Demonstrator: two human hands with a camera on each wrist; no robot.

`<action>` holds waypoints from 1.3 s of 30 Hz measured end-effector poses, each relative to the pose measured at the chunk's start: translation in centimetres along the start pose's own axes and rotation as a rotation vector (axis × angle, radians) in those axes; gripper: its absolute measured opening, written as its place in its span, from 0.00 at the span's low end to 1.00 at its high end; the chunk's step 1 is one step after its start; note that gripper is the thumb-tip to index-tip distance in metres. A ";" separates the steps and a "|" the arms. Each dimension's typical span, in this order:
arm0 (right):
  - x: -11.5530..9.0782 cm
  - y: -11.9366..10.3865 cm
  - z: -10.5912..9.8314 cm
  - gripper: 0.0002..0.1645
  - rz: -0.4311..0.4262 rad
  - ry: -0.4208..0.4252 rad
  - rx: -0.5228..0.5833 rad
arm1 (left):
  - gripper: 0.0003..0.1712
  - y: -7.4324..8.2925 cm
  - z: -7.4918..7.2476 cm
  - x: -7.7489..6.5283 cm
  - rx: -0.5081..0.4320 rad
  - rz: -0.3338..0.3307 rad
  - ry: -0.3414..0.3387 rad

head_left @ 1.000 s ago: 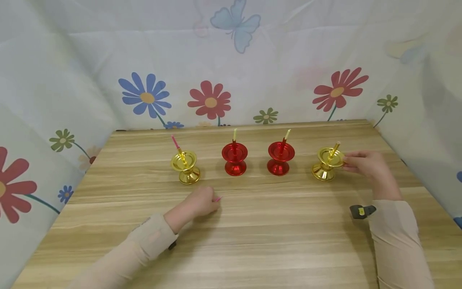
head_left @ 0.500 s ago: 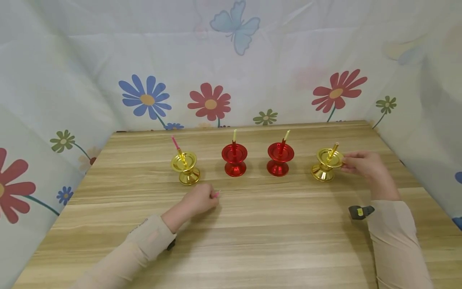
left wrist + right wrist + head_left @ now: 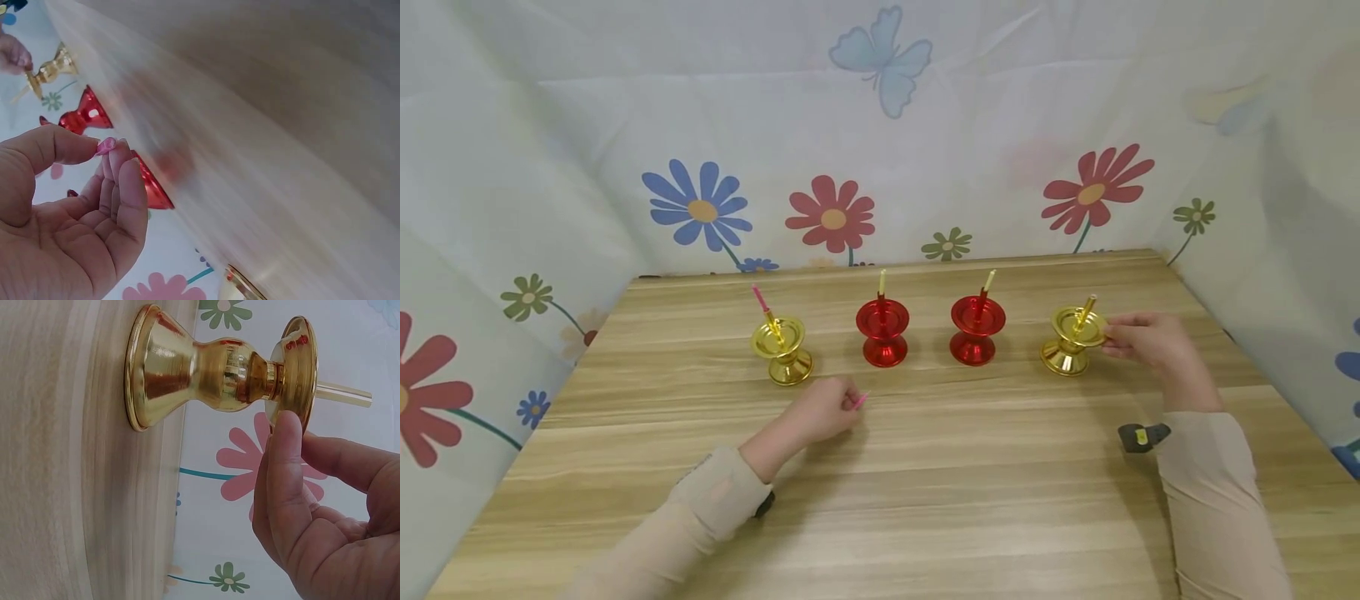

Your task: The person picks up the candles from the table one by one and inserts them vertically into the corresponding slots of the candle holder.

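Gold metal shines on the right candle holder (image 3: 1065, 358), which stands toward the back right corner of the bench (image 3: 970, 500). The right hand (image 3: 1150, 340) has its grip on the rim of that holder's dish, pinched from the right-hand side, with the holder's thin gold tube (image 3: 345, 395) rising from the dish. The left hand (image 3: 826, 408) pinches a small pink candle (image 3: 861, 401) between thumb and fingertips; most of it is hidden by them. This candle is over the bench, farther from the back edge than the holders. Along the back half, parallel to the back edge, two red holders, one (image 3: 885, 351) left and one (image 3: 973, 348) right, carry pale yellow candles (image 3: 882, 283). Nearest the left edge, another gold holder (image 3: 790, 367) bears a pink stick candle (image 3: 761, 297). Flower-printed cloth (image 3: 1000, 108) hangs behind the back edge.
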State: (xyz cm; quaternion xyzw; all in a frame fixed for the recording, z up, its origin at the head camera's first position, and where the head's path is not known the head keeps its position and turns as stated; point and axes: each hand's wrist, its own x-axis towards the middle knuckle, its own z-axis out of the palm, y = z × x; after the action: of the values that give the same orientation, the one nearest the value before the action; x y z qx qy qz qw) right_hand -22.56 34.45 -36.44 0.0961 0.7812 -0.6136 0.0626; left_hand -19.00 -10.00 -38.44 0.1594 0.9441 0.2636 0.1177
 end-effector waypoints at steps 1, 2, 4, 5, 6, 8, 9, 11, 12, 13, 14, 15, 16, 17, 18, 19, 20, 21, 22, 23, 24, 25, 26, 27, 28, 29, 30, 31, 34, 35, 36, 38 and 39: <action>-0.5 -0.6 0.3 0.16 -0.001 -0.006 -0.028 | 0.03 0.1 0.0 0.0 -0.006 0.005 0.000; -0.8 -1.0 0.6 0.19 0.004 -0.005 -0.031 | 0.03 0.3 0.0 0.1 -0.011 0.008 -0.001; -1.4 -1.6 1.0 0.23 0.012 -0.004 -0.031 | 0.03 0.6 0.1 0.3 -0.026 0.027 0.002; -1.5 -1.7 1.0 0.23 0.013 -0.004 -0.038 | 0.03 0.8 0.1 0.3 -0.032 0.036 0.004; -1.5 -1.7 1.1 0.23 0.011 -0.006 -0.036 | 0.04 1.0 0.1 0.4 -0.042 0.044 0.006; -1.4 -1.5 1.0 0.22 0.004 0.002 -0.040 | 0.05 1.3 0.3 0.6 -0.064 0.075 0.022; -1.3 -1.4 1.0 0.20 -0.002 0.001 -0.033 | 0.05 1.5 0.3 0.7 -0.073 0.098 0.033; -1.1 -1.2 0.9 0.16 -0.013 0.003 -0.029 | 0.04 1.9 0.4 0.9 -0.090 0.135 0.055; -0.9 -1.0 0.7 0.13 -0.015 -0.003 0.010 | 0.04 2.1 0.5 1.0 -0.103 0.156 0.066; -0.8 -0.9 0.7 0.12 -0.021 -0.001 0.008 | 0.04 2.3 0.6 1.1 -0.118 0.175 0.076; -0.7 -0.8 0.7 0.12 -0.023 -0.003 0.015 | 0.04 2.4 0.7 1.1 -0.127 0.191 0.082; -0.7 -0.8 0.8 0.12 -0.027 -0.005 0.013 | 0.04 2.7 0.8 1.1 -0.140 0.200 0.086; -0.7 -0.9 0.9 0.15 -0.027 -0.003 0.002 | 0.03 2.8 0.9 1.2 -0.154 0.213 0.088; -0.8 -0.9 0.9 0.16 -0.025 -0.004 0.000 | 0.04 3.0 1.0 1.3 -0.169 0.224 0.088; -0.8 -1.0 1.0 0.18 -0.022 -0.007 0.002 | 0.04 3.2 1.1 1.4 -0.184 0.229 0.085; -1.1 -1.2 1.2 0.21 -0.023 0.000 -0.041 | 0.05 3.4 1.2 1.5 -0.193 0.235 0.084; -1.2 -1.3 1.2 0.21 -0.018 0.001 -0.045 | 0.05 3.6 1.3 1.6 -0.198 0.242 0.083; -1.3 -1.3 1.2 0.21 -0.016 0.000 -0.051 | 0.05 3.8 1.4 1.8 -0.203 0.248 0.083; -1.4 -1.4 1.2 0.21 -0.011 -0.001 -0.054 | 0.06 3.9 1.4 1.9 -0.201 0.250 0.083; -1.4 -1.4 1.2 0.20 -0.006 -0.001 -0.047 | 0.06 4.1 1.5 2.0 -0.202 0.252 0.085; -1.5 -1.5 1.2 0.18 -0.006 -0.006 -0.041 | 0.05 4.3 1.5 2.1 -0.203 0.253 0.089; -1.5 -1.4 1.2 0.18 -0.005 -0.007 -0.040 | 0.05 4.4 1.5 2.2 -0.203 0.257 0.092; -1.5 -1.4 1.3 0.17 -0.003 -0.010 -0.033 | 0.04 4.5 1.5 2.4 -0.206 0.261 0.094; -1.5 -1.4 1.2 0.17 -0.003 -0.014 -0.023 | 0.04 4.7 1.5 2.5 -0.205 0.268 0.098; -1.5 -1.4 1.3 0.17 -0.003 -0.016 -0.017 | 0.04 4.8 1.5 2.6 -0.211 0.275 0.100; -1.5 -1.4 1.3 0.18 -0.004 -0.017 -0.012 | 0.04 5.0 1.4 2.8 -0.218 0.279 0.100; -1.5 -1.4 1.3 0.19 -0.006 -0.015 -0.018 | 0.04 5.2 1.3 2.9 -0.227 0.283 0.098; -1.5 -1.4 1.3 0.21 -0.005 -0.008 -0.025 | 0.05 5.4 1.2 3.1 -0.237 0.284 0.095; -1.5 -1.4 1.4 0.23 -0.003 0.009 -0.051 | 0.06 6.0 1.0 3.4 -0.254 0.282 0.087; -1.4 -1.3 1.4 0.23 -0.001 0.013 -0.059 | 0.06 6.3 0.9 3.6 -0.258 0.278 0.085; -1.4 -1.3 1.4 0.24 0.000 0.016 -0.062 | 0.06 6.5 0.9 3.7 -0.260 0.280 0.085; -1.4 -1.2 1.4 0.24 0.001 0.015 -0.059 | 0.06 6.9 0.8 3.9 -0.261 0.287 0.086; -1.4 -1.2 1.4 0.24 0.003 0.014 -0.059 | 0.05 7.1 0.8 4.0 -0.262 0.289 0.085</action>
State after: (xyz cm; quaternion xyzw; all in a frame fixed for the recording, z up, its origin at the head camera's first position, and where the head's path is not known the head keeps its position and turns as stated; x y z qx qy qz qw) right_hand -21.52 32.74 -35.30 0.0997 0.7992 -0.5897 0.0606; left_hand -20.74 -2.42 -35.83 0.2653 0.8732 0.4046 0.0586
